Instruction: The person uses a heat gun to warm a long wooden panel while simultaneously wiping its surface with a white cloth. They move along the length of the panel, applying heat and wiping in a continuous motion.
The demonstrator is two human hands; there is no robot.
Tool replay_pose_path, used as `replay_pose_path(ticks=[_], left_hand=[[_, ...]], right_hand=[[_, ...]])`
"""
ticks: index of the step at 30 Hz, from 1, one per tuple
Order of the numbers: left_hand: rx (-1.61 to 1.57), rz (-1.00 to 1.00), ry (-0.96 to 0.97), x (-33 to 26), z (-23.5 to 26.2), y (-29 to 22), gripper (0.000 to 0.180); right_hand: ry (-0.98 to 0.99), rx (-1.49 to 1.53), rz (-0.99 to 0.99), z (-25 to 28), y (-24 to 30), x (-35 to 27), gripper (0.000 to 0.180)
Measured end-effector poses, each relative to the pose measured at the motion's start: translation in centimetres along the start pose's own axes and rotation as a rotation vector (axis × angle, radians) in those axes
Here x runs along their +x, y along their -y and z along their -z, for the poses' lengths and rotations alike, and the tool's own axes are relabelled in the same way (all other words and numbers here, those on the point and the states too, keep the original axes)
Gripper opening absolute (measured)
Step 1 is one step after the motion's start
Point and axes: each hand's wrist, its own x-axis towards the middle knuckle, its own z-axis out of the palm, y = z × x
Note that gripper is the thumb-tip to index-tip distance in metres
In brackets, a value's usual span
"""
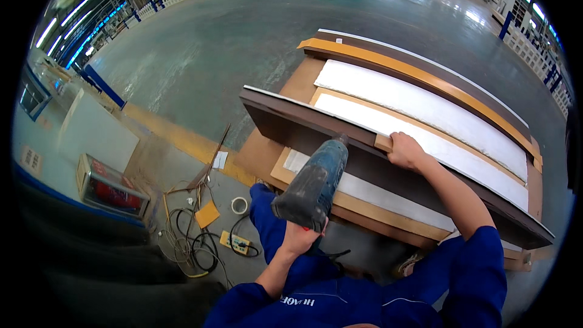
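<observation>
My left hand [297, 238] grips a blue and dark grey power drill [319, 179] from below. Its narrow front end points away from me and reaches the upper side of a long dark brown panel [285, 124] with a white edge, tilted across the stack. Whether the tip touches it I cannot tell. Farther right along that panel, my right hand [405, 150] has its fingers closed round a small light wooden block [383, 143], held against the panel. Under and behind lie white slabs [419, 100] between tan wooden strips [376, 222].
An orange-tan strip [419, 73] lies along the stack's far side. On the floor at left are tangled cables [182, 237], a yellow power strip [238, 243], a tape roll [239, 206] and an orange piece [207, 214]. A red-fronted box [115, 188] stands by the left wall.
</observation>
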Motion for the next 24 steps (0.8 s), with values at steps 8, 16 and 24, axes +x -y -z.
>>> replay_pose_path(ticks=[8, 16, 24], left_hand=[[0.133, 0.053, 0.047, 3.0, 5.0, -1.8, 0.016], [0.179, 0.213, 0.214, 6.8, 9.7, -5.5, 0.018], [0.236, 0.224, 0.353, 9.0, 12.3, -7.3, 0.016]], right_hand=[[0.112, 0.049, -0.050, 1.7, -0.1, -0.6, 0.036], [0.166, 0.047, -0.066, 2.3, 0.5, 0.0, 0.031], [0.150, 0.116, -0.049, 2.2, 3.4, 3.6, 0.029]])
